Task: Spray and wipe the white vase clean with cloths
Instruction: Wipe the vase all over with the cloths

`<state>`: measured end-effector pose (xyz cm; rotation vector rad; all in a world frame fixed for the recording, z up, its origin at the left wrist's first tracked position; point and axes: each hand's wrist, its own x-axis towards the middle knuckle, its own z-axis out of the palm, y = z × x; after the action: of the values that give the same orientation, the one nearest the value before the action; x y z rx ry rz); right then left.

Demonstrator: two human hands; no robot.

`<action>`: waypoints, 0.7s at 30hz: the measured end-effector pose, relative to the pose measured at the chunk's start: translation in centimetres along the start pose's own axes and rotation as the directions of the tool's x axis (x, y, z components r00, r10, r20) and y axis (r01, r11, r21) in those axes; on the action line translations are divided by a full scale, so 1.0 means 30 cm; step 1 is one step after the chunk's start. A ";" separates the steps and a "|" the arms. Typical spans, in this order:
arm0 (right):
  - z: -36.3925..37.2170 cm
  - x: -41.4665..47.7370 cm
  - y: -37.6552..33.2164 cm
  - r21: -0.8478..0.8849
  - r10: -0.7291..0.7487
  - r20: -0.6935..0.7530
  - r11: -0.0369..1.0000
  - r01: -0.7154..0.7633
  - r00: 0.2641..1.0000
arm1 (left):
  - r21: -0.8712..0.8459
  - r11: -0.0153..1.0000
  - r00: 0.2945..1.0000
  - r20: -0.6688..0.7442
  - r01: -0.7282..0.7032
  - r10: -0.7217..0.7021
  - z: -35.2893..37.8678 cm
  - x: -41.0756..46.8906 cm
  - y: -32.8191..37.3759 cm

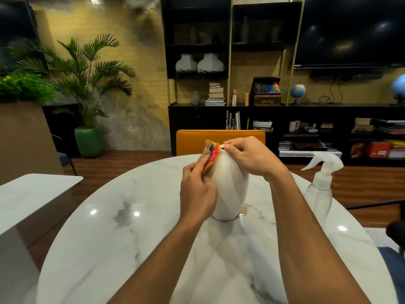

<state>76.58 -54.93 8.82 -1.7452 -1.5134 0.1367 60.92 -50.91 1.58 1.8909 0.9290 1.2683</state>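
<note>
the smooth white egg-shaped ceramic vase stands upright mid white marble table, left hand clenched around an orange-red patterned cloth against its shoulder, right hand pinching its rim.

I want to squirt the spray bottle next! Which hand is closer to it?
Right. The right hand pinches the vase rim, on the spray bottle's side. The left hand presses the cloth on the vase's far side.

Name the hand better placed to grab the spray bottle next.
Probably the right hand: the spray bottle stands on its side. It steadies the vase rim; the left hand holds the cloth.
</note>
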 end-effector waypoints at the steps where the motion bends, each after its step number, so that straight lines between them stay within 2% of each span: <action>1: 0.001 0.000 -0.002 -0.020 -0.001 0.000 1.000 0.001 1.000 | -0.091 0.993 0.997 -0.019 0.071 -0.073 0.012 -0.024 -0.013; 3: 0.005 -0.002 -0.009 -0.048 -0.015 0.007 0.999 0.015 1.000 | -0.211 0.942 0.964 0.004 0.260 -0.265 0.028 -0.046 -0.032; 5: 0.012 -0.003 -0.018 -0.049 -0.003 0.008 0.999 0.003 1.000 | -0.225 0.862 0.891 0.107 0.455 -0.442 0.025 -0.060 -0.041; 7: 0.022 -0.002 -0.020 -0.062 0.012 -0.021 0.998 -0.014 1.000 | -0.198 0.815 0.836 0.213 0.545 -0.507 0.015 -0.080 -0.054; 9: 0.032 0.000 -0.022 -0.070 0.017 -0.062 0.997 -0.021 0.998 | -0.198 0.796 0.807 0.308 0.572 -0.504 0.005 -0.100 -0.073; 11: 0.034 -0.001 -0.021 -0.056 0.023 -0.073 0.998 -0.027 0.997 | -0.176 0.798 0.795 0.344 0.577 -0.499 -0.004 -0.103 -0.086; 17: 0.036 -0.003 -0.017 -0.019 0.016 -0.088 1.000 -0.018 0.996 | -0.064 0.878 0.876 0.138 0.474 -0.462 -0.008 -0.080 -0.074; 19: 0.041 -0.003 -0.015 -0.016 0.013 -0.095 1.000 -0.015 0.995 | -0.030 0.876 0.867 0.162 0.482 -0.472 -0.003 -0.100 -0.065; 21: 0.045 -0.001 -0.014 -0.015 0.016 -0.116 1.000 -0.018 0.993 | -0.006 0.861 0.834 0.250 0.509 -0.491 0.005 -0.116 -0.079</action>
<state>75.50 -54.32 8.15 -1.7480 -1.4197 0.0311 59.64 -52.62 -2.06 1.5544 1.1333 0.7271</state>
